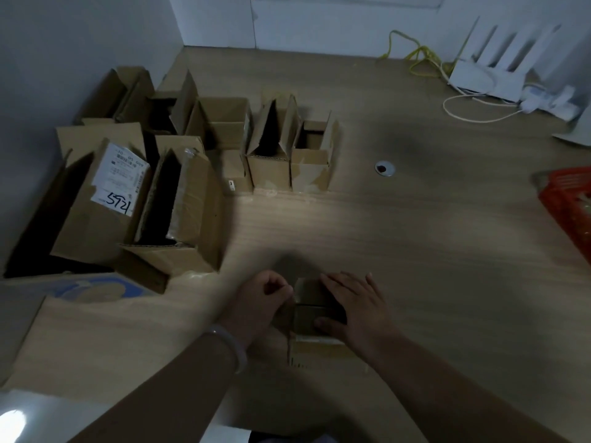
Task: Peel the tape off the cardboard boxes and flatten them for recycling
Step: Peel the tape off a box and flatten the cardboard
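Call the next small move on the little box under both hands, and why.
Probably pull the left hand away to the left to strip the tape: its fingers look pinched at the left edge of the small box, while the right hand lies flat on top, bracing it. Whether tape is actually gripped is too dim to tell.

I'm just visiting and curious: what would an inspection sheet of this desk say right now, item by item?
Surface: wooden desk, dimly lit, with a round metal grommet.
Job's things: small cardboard box at the near edge; open boxes crowded at the left, one bearing a shipping label.
Clutter: red basket at the right edge; printed blue and white cardboard lying at the left.
Hands: left hand pinching at the small box's left edge; right hand pressing flat on its top.
Cables: yellow cable and white cable at the far right.
Surroundings: white router with upright antennas; pale walls.
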`<state>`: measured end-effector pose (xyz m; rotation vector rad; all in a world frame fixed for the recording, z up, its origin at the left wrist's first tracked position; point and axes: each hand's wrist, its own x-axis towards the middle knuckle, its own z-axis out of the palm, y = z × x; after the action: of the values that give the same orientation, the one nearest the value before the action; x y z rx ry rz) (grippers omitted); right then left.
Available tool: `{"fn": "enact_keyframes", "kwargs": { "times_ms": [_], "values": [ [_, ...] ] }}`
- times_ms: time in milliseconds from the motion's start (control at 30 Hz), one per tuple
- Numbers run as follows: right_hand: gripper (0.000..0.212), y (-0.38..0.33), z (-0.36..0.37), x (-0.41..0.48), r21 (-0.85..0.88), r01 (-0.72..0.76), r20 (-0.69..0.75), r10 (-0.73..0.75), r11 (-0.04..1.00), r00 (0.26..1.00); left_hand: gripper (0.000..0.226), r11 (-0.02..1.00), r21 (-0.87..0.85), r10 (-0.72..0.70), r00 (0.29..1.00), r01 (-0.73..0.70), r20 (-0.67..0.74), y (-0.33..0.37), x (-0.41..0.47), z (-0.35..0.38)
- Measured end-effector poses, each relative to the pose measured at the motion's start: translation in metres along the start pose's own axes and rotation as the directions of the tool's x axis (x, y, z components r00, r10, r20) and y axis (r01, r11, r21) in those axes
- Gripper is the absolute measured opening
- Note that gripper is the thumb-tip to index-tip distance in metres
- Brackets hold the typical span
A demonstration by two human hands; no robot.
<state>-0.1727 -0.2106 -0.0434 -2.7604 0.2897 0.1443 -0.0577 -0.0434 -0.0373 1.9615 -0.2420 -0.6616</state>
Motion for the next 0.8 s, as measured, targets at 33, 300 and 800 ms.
{"fn": "enact_keyframes", "kwargs": {
  "times_ms": [33, 300, 800],
  "values": [
    [0.082, 0.000, 0.001, -0.001, -0.006, 0.003, -0.006, -0.003, 1.000, 1.000, 0.009, 1.000, -0.012, -0.015, 1.000, 0.015, -0.012, 0.000, 0.001, 0.001],
    [0.081, -0.001, 0.001, -0.001, -0.031, 0.012, 0.011, -0.012, 0.999, 1.000, 0.005, 0.945, 0.325, 0.072, 0.993, -0.038, -0.095, -0.001, -0.001, 0.003],
    [0.081, -0.011, -0.002, -0.008, -0.165, 0.043, -0.174, -0.072, 0.985, 0.982, 0.020, 0.969, 0.244, -0.010, 0.990, 0.045, -0.142, -0.012, -0.018, 0.011]
  ]
}}
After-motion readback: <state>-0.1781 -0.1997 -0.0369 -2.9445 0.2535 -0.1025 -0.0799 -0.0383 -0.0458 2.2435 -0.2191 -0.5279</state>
